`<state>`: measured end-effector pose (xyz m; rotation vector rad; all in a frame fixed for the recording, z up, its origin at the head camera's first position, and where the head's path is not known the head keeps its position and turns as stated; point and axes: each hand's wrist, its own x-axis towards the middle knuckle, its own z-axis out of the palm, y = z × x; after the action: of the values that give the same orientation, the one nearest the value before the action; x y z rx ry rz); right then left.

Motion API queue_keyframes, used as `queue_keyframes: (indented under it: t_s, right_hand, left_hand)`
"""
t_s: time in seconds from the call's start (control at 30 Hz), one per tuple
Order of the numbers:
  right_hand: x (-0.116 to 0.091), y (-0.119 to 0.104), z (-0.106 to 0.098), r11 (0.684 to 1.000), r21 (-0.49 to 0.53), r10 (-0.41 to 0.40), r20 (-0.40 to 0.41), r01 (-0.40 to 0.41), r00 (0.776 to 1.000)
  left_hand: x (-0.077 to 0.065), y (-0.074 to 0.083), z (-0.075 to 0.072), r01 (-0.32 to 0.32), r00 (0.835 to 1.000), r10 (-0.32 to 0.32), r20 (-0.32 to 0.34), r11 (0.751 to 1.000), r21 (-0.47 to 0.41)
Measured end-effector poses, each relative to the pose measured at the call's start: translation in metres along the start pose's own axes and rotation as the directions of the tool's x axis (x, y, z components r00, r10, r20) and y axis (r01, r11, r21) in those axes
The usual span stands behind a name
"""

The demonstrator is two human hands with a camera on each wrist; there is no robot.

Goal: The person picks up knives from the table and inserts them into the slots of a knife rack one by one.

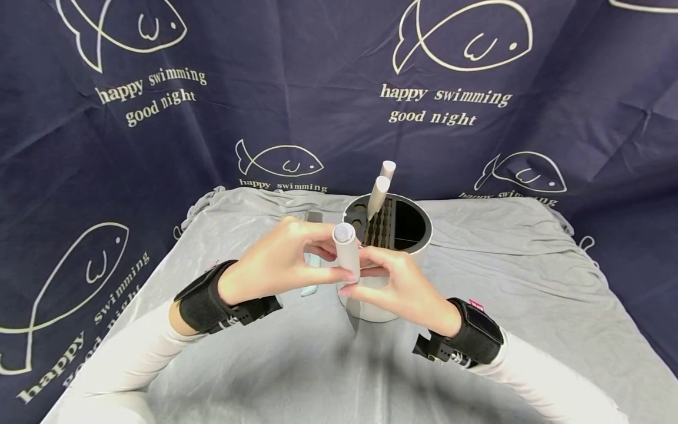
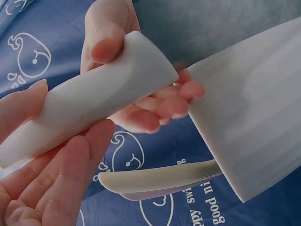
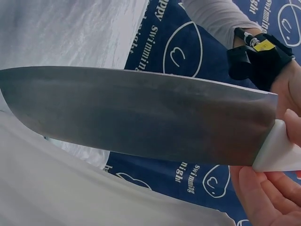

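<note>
A broad-bladed kitchen knife is held tip down, its white handle upright in the head view and its grey blade filling the right wrist view. My left hand grips the handle between thumb and fingers. From the other side my right hand pinches the lower handle, its thumb and curled fingers near the blade end. Just behind both hands stands a round white knife holder with a black slotted top. Two white handles stick up out of it.
Left of the holder, partly behind my left hand, lies an object with a grey end and a pale blue part. Grey cloth covers the table. A dark blue fish-print curtain hangs behind and at the sides.
</note>
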<state>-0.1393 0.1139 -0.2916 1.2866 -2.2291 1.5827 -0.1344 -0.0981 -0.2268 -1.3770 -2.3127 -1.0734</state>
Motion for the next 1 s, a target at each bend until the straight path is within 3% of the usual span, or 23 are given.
queue_keyframes:
  t_s: [0.47, 0.73, 1.0]
  right_hand:
    - [-0.004, 0.003, 0.001, 1.000, 0.012, -0.015, -0.015, 0.016, 1.000]
    - [-0.012, 0.010, -0.005, 0.999, 0.014, -0.051, -0.077, 0.052, 0.996]
    - [-0.022, 0.011, -0.020, 0.993, 0.095, -0.058, -0.175, 0.075, 0.983]
  left_hand:
    - [0.000, -0.007, 0.004, 0.003, 1.000, -0.003, -0.004, 0.999, -0.042]
    - [-0.002, -0.014, 0.002, 0.105, 0.992, -0.114, -0.058, 0.985, -0.137]
    - [-0.005, -0.029, 0.006, 0.152, 0.972, -0.183, -0.145, 0.968, -0.201]
